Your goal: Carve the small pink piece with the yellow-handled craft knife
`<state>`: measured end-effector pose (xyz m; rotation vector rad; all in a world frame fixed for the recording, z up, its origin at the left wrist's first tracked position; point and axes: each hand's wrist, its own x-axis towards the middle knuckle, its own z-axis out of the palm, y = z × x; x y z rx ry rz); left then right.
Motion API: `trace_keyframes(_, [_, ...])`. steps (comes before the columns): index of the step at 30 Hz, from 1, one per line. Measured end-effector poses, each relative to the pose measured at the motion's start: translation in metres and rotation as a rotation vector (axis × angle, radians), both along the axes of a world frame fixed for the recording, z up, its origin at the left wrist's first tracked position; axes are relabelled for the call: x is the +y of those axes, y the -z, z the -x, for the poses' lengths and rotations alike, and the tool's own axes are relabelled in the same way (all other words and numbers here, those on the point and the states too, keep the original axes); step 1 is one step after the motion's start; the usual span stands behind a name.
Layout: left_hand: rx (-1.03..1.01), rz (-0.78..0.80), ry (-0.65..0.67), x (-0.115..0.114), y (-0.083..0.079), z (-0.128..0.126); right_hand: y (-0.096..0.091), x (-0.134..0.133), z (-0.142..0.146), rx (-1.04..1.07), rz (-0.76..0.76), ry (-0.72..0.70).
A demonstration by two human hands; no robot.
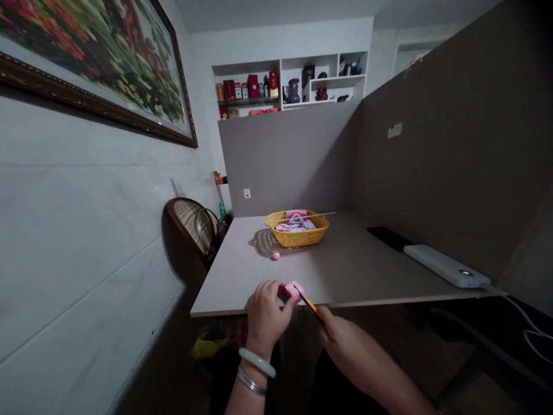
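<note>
My left hand [265, 311] is closed around a small pink lump [294, 289] at the near edge of the grey table [354, 265]. My right hand [341, 337] pinches a thin yellow-and-black tool [307, 302], and its tip touches the pink lump. A small pink ball [276, 255] lies on the table farther back, in front of a yellow basket [298, 236]. The basket holds pink and white packets, and a thin stick lies across its rim.
A white power bank [447, 266] and a dark flat object [386, 236] lie along the right partition. Grey partitions wall the table at the back and right. A round-backed chair [188, 225] stands at the left. Shelves with boxes hang on the far wall.
</note>
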<state>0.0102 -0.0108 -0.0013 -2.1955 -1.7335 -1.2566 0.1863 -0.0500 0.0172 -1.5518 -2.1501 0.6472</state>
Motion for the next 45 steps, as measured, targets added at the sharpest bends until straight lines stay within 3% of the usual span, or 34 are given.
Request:
trace_keyframes(7, [0.000, -0.005, -0.010, 0.000, -0.001, -0.001, 0.001, 0.005, 0.002, -0.070, -0.004, 0.045])
trace_keyframes(13, [-0.001, -0.003, -0.002, -0.001, -0.002, -0.002, -0.003, 0.000, -0.006, -0.025, 0.010, -0.020])
trace_keyframes(20, [0.012, -0.021, -0.016, 0.001, -0.001, 0.000, -0.005, 0.007, 0.000, -0.081, -0.014, 0.005])
trace_keyframes(26, [0.006, -0.012, 0.000, 0.000, 0.001, -0.001, -0.003, 0.000, -0.009, 0.005, 0.018, -0.034])
trace_keyframes(32, [0.008, -0.017, -0.024, 0.001, -0.001, -0.001, -0.001, 0.011, 0.002, -0.061, 0.006, 0.017])
trace_keyframes(38, [-0.007, 0.000, 0.003, -0.001, -0.002, -0.002, -0.004, -0.003, -0.011, 0.011, 0.037, -0.033])
trace_keyframes(45, [-0.005, -0.023, -0.013, 0.001, 0.000, -0.001, -0.001, 0.007, -0.001, -0.036, 0.020, 0.000])
